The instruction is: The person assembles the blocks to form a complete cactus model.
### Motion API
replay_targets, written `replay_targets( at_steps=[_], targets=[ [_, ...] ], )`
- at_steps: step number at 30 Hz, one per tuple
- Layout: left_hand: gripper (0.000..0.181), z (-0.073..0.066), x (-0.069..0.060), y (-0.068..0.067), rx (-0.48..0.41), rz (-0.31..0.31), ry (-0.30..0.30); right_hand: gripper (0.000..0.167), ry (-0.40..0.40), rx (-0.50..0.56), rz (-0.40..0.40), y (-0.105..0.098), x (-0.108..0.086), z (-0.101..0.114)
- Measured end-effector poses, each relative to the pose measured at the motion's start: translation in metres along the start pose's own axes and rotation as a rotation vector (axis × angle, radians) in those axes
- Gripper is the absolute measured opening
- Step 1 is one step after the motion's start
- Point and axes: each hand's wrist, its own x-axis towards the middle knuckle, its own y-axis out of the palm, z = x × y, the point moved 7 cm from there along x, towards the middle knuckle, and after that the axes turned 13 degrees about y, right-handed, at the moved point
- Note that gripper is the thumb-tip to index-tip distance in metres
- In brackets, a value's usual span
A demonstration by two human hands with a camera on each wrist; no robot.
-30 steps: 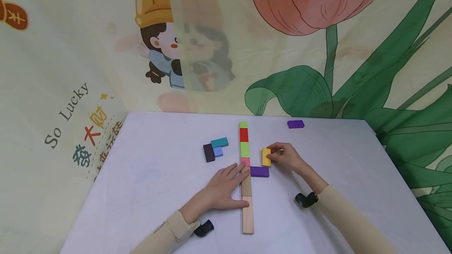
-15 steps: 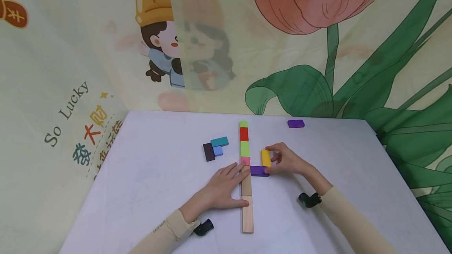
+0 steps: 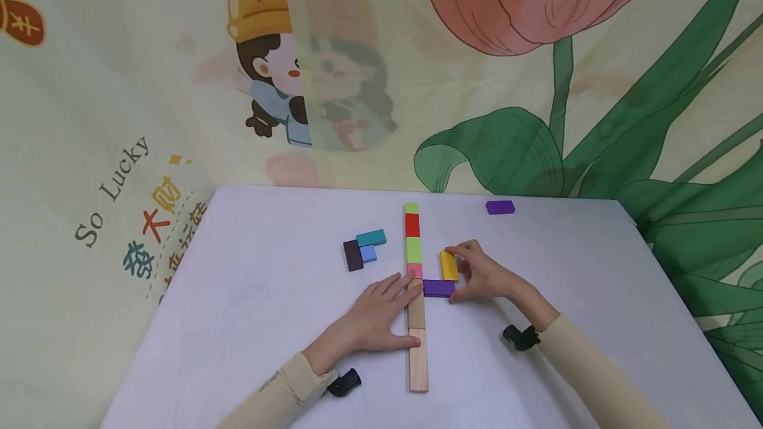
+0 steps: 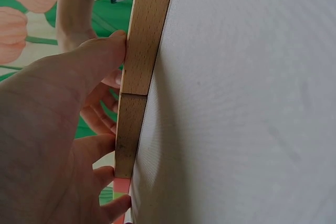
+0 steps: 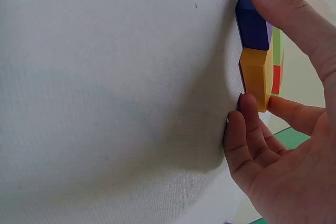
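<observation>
A straight column of blocks runs up the table: two plain wooden blocks, a pink block, a light green block, a red block and another light green one. My left hand rests on the wooden blocks with spread fingers, fingertips reaching the pink block. A purple block juts right from the column. The yellow block stands against its far side near the outer end. My right hand spans both, its thumb on the purple block and index finger at the yellow block's far end.
Left of the column lie a teal block, a small blue block and a black block, close together. Another purple block lies near the table's back edge. A printed cloth hangs behind the white table.
My right thumb has moved from the yellow block down to the purple block, while the index finger has gone to the yellow block's far end. The left hand stays in place.
</observation>
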Motion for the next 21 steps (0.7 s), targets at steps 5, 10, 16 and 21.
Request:
replay_targets(
  at_steps=[5,10,16,21],
  targets=[
    [0.089,0.0,0.0,-0.001,0.003,0.001,0.0,0.092,-0.009,0.002,0.001,0.001,0.0,0.0],
    [0.089,-0.001,0.0,-0.001,-0.005,0.001,-0.003,0.08,-0.025,0.043,0.007,-0.001,0.0,-0.002],
    [0.089,-0.002,0.0,-0.002,-0.008,-0.001,-0.007,0.052,-0.073,0.101,-0.038,-0.007,0.001,-0.008],
    [0.089,-0.002,0.0,-0.002,-0.006,0.001,-0.011,0.05,-0.046,0.12,-0.059,-0.008,0.004,-0.011]
  ],
)
